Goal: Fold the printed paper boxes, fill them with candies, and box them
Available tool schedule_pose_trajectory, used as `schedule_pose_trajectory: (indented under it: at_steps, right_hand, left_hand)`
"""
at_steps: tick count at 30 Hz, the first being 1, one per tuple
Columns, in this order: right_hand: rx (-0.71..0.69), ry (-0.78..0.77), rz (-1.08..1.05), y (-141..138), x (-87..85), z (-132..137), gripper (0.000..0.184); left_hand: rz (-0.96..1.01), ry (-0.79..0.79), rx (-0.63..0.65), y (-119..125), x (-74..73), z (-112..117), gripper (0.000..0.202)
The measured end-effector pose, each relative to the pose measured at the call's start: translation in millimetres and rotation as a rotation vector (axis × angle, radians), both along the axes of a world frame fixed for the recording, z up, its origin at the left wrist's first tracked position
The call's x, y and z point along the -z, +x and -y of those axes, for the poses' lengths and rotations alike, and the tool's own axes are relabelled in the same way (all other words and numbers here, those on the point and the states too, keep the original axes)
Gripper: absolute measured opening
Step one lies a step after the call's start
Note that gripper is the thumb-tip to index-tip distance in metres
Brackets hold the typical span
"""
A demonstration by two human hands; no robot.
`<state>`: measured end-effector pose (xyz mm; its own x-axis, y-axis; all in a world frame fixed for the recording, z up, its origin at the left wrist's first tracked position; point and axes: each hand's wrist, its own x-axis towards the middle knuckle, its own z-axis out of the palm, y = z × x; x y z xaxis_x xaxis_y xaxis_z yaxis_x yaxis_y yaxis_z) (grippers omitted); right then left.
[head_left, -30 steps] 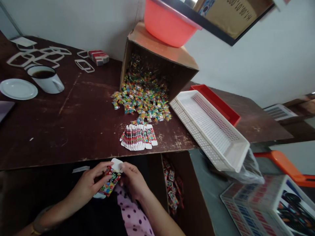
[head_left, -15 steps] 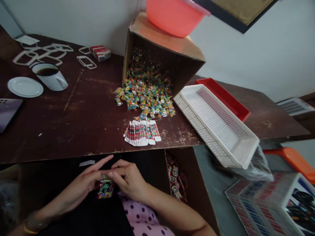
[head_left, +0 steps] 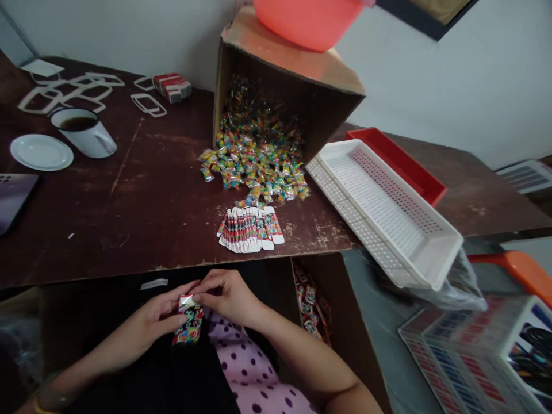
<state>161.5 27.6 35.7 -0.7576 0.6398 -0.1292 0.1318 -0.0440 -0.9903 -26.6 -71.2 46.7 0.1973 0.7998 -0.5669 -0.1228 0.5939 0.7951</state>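
Over my lap, my left hand (head_left: 166, 313) grips a small printed candy box (head_left: 188, 325) by its side, thumb across the front. The box is red with a green figure and a white flap at its top end. My right hand (head_left: 224, 293) pinches that flap, its fingertips partly hidden behind one another. On the table edge ahead lies a fanned row of flattened boxes (head_left: 248, 230) with the same print. Behind them, small clear packets of coloured candies (head_left: 259, 167) spill from a cardboard box (head_left: 291, 69) lying on its side.
A white perforated basket (head_left: 388, 213) juts past the table edge, beside a red tray (head_left: 401, 167). Below the table, an open carton (head_left: 310, 299) holds printed boxes. At left stand a mug (head_left: 86, 132), a plate (head_left: 42, 152) and a laptop-like grey object (head_left: 15, 198). A pink basin (head_left: 310, 23) tops the cardboard box.
My left thumb has come down onto the front of the candy box, and the left index finger no longer points outward. The box's white flap now shows. The view has shifted slightly.
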Motion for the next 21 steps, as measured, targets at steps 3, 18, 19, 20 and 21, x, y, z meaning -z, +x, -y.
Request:
schedule_pose_trajectory:
  at_steps: [3, 18, 19, 20, 21]
  right_hand:
    - [-0.021, 0.044, -0.018, -1, 2.3, -2, 0.015]
    - [-0.448, 0.658, -0.111, 7, -20.3, -22, 0.029]
    - [-0.455, 0.677, -0.096, 2, -19.6, -34, 0.025]
    - [-0.424, 0.701, -0.040, -3, -18.6, -49, 0.020]
    - [-0.346, 0.727, 0.051, -9, -17.3, -70, 0.017]
  left_hand:
    - [0.028, 0.006, 0.024, 0, -0.8, -3, 0.052]
    - [-0.086, 0.034, -0.037, -1, 14.3, -5, 0.059]
    - [-0.163, 0.080, -0.036, -3, 15.8, -7, 0.056]
    - [-0.229, 0.125, -0.030, -7, 16.9, -8, 0.054]
    - [-0.275, 0.156, -0.011, -12, 17.3, -9, 0.054]
